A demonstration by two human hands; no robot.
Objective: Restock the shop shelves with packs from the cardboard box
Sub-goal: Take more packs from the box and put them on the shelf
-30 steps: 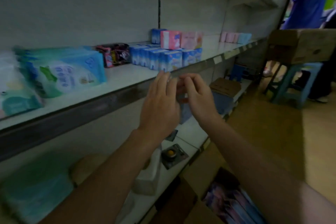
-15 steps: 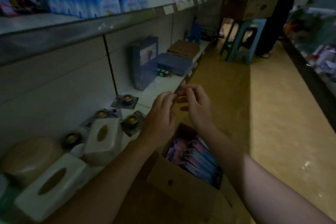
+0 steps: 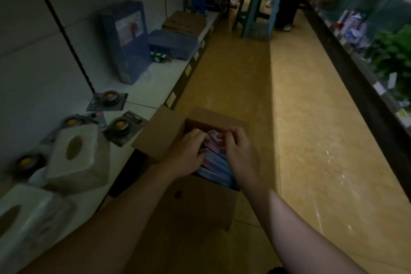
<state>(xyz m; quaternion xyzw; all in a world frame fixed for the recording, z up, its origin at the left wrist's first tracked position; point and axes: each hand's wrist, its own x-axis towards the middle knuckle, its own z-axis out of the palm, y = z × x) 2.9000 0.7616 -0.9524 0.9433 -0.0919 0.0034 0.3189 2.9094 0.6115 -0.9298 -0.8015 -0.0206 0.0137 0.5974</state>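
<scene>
An open cardboard box (image 3: 160, 131) stands on the floor against the low shelf (image 3: 142, 93). Inside it lie several pink and blue packs (image 3: 213, 167), packed side by side. My left hand (image 3: 189, 153) reaches into the box with its fingers curled down onto the packs. My right hand (image 3: 238, 151) is in the box too, and its fingertips pinch the top edge of a pink pack (image 3: 212, 134). How far the left hand closes round a pack is hidden by the hand itself.
White tissue boxes (image 3: 77, 158) and small carded items with yellow centres (image 3: 120, 127) lie on the low shelf, with blue packages (image 3: 126, 40) further along. A blue stool (image 3: 255, 6) and a person's legs (image 3: 287, 2) stand down the aisle. Another shelf (image 3: 367, 51) runs along the right.
The view has dropped from the upper shelf to the floor. Both hands have come down from shelf height into the cardboard box and onto the packs.
</scene>
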